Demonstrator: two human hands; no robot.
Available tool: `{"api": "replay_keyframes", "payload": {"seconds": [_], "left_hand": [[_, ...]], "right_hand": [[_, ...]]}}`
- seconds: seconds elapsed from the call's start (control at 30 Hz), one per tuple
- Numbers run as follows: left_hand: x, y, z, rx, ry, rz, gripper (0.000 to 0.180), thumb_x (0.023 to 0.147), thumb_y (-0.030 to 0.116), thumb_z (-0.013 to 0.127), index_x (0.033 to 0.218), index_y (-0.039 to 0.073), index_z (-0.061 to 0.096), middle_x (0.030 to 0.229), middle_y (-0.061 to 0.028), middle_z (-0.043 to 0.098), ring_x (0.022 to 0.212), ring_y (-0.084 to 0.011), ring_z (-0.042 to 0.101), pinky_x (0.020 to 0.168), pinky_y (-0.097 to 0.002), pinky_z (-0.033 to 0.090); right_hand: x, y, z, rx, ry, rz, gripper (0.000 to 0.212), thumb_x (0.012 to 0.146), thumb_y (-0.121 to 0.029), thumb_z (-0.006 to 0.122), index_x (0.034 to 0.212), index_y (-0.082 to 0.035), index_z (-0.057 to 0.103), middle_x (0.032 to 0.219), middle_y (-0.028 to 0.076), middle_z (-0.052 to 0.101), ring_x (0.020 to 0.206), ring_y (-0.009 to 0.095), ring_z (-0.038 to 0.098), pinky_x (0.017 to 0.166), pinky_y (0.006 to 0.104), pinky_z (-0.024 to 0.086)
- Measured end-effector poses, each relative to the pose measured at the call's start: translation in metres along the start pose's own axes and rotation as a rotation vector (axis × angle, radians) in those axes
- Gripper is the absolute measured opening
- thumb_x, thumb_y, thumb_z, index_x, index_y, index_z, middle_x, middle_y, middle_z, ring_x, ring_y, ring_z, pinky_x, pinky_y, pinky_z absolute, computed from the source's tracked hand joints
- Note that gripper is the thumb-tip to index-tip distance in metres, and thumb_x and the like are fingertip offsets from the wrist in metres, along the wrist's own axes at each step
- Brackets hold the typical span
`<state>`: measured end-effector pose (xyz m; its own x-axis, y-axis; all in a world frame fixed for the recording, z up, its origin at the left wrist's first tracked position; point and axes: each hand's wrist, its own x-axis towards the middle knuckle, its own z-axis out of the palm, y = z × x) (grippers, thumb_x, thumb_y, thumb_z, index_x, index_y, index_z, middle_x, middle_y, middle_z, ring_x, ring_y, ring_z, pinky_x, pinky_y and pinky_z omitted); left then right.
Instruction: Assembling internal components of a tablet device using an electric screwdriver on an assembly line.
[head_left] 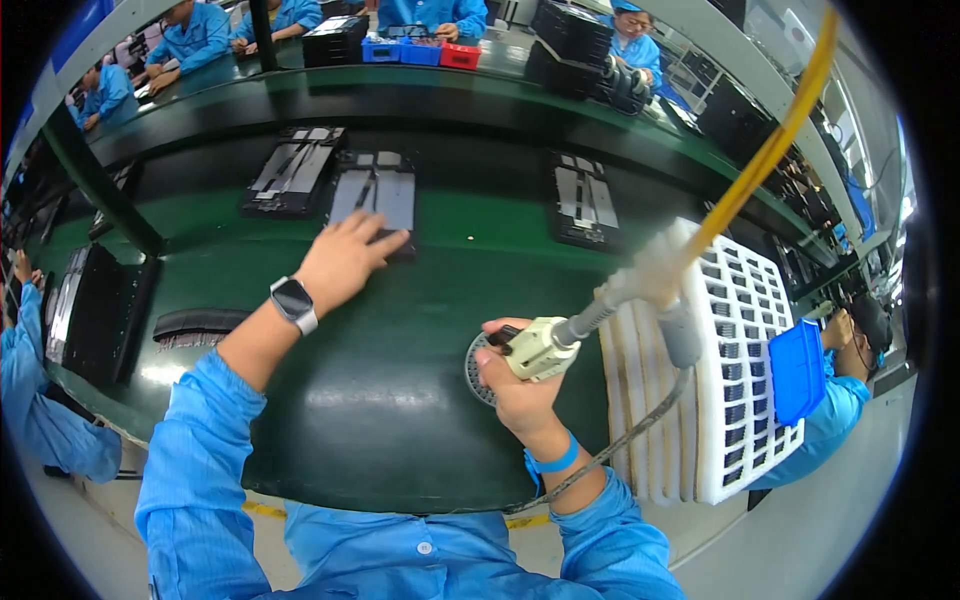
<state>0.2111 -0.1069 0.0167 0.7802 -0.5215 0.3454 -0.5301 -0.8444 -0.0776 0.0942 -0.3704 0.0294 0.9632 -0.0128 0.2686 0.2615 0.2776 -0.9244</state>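
Observation:
My left hand (342,262), a watch at its wrist, reaches forward with fingers spread over the near end of a flat black panel (375,190) with silver-grey plates. A similar panel (295,172) lies against its left side, and another panel (585,203) lies farther right. Wrapped around a pale electric screwdriver (540,350) with a black lever, my right hand (518,395) is closed above the green work surface. The tool's tip is hidden. Partly behind that hand sits a round plate with small holes (478,368).
White foam trays (755,370) of small dark parts stand stacked on the right, with a blue bin (798,372) against them. A yellow strap (765,150) and a grey cable (630,435) run by the tool. Black strips (200,325) lie left. Co-workers sit around.

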Motion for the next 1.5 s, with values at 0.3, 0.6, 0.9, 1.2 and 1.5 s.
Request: {"api": "replay_keyframes", "payload": {"seconds": [0.3,0.6,0.9,1.2,1.5], "left_hand": [[0.011,-0.065,0.018,-0.577,0.169,-0.263,0.051,0.083,0.012,0.073,0.133,0.01,0.059,0.148,-0.0183,0.044,0.135,-0.0333,0.044,0.11,-0.0402,0.037],[-0.062,-0.17,-0.013,-1.27,0.586,-1.403,0.072,0.086,0.026,0.074,0.146,0.007,0.039,0.151,-0.0139,0.034,0.134,-0.031,0.038,0.101,-0.0418,0.043],[-0.067,-0.222,0.001,-1.669,0.991,-1.47,0.076,0.085,0.02,0.077,0.145,0.006,0.033,0.143,-0.0219,0.031,0.121,-0.0312,0.041,0.088,-0.0368,0.053],[-0.034,-0.2,0.003,-1.746,0.694,-1.51,0.04,0.088,0.03,0.074,0.115,0.01,0.053,0.1,-0.0064,0.055,0.071,-0.0138,0.051,0.057,-0.0252,0.046],[-0.032,-0.123,-0.072,-1.985,0.522,-1.217,0.014,0.092,0.021,0.066,0.091,0.01,0.057,0.071,0.0004,0.056,0.05,-0.0097,0.044,0.044,-0.0214,0.034]], "right_hand": [[0.003,-0.011,-0.004,-0.084,0.002,-0.09,0.024,0.077,0.006,0.071,0.1,0.001,0.066,0.077,-0.001,0.061,0.066,0.005,0.055,0.059,0.0226,0.045],[-0.003,-0.016,0.002,-0.104,-0.055,-0.13,0.029,0.078,0.006,0.072,0.106,0.001,0.064,0.085,0.002,0.062,0.073,0.007,0.057,0.066,0.0225,0.047],[-0.001,-0.018,-0.003,-0.187,-0.058,-0.154,0.023,0.076,0.001,0.074,0.098,0.0,0.066,0.071,-0.002,0.057,0.062,0.007,0.054,0.059,0.0243,0.045],[0.007,-0.012,-0.009,-0.161,-0.014,-0.173,0.02,0.079,0.002,0.072,0.097,0.001,0.066,0.069,-0.003,0.058,0.06,0.005,0.053,0.057,0.0227,0.043],[0.01,-0.012,-0.006,-0.036,0.027,-0.032,0.025,0.081,0.007,0.069,0.105,0.003,0.062,0.076,-0.001,0.06,0.066,0.003,0.055,0.057,0.0208,0.044]]}}
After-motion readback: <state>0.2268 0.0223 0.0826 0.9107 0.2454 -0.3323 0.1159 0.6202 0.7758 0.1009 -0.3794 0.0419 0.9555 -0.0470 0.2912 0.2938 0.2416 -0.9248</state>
